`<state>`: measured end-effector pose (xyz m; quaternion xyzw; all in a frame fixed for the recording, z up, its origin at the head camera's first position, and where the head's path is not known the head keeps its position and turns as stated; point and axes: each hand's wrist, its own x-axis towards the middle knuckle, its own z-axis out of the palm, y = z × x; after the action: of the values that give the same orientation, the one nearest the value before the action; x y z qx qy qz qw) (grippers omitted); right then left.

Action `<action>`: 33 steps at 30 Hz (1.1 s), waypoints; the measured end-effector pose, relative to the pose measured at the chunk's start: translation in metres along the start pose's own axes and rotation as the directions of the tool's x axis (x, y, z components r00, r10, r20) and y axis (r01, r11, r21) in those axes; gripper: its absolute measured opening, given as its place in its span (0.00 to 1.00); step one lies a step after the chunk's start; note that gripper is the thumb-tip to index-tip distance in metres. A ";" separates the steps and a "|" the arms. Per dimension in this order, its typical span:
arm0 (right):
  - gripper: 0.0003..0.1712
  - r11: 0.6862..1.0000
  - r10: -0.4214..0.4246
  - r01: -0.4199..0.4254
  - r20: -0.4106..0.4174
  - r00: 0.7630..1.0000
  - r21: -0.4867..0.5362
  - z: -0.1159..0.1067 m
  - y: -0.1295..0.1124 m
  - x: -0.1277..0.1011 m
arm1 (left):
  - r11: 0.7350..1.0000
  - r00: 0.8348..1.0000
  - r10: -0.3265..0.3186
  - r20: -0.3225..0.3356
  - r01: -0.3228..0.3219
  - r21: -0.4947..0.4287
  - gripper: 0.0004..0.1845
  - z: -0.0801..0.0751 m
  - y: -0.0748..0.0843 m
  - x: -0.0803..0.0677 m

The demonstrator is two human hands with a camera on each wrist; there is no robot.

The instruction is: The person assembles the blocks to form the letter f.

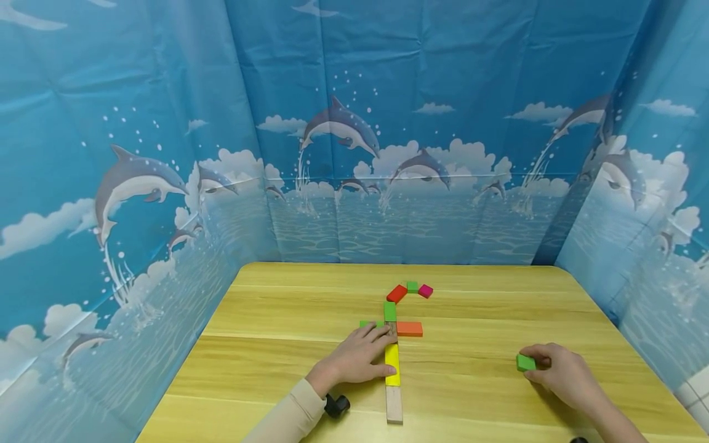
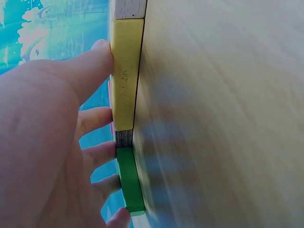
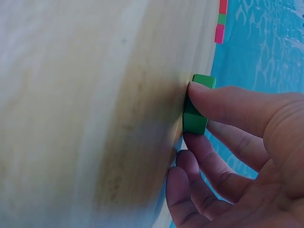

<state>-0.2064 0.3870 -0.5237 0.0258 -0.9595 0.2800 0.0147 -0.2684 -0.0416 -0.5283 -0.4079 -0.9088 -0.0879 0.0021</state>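
**Green block pinched near the table's right edge**

The right hand [image 1: 562, 369] pinches a small green block [image 1: 525, 362] between thumb and curled fingers, low on the wooden table [image 1: 288, 369] near its right edge. Well apart, at the middle, the left hand [image 1: 360, 357] lies flat with straight fingers against a yellow block [image 1: 392, 364], part of a line running from a bare wood block [image 1: 394, 404] at the front edge toward green, orange, red and pink pieces farther back. A blue dolphin-print backdrop [image 1: 166, 154] walls the table on three sides.
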 end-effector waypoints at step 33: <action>0.30 0.999 -0.041 0.040 -0.081 0.996 -0.014 0.005 -0.010 0.014 | 1.000 1.000 0.007 -0.002 -0.007 -0.016 0.36 0.001 -0.003 0.001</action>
<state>-0.2197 0.3755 -0.5217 0.0339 -0.9591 0.2746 0.0594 -0.2708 -0.0428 -0.5291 -0.4111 -0.9065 -0.0956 0.0002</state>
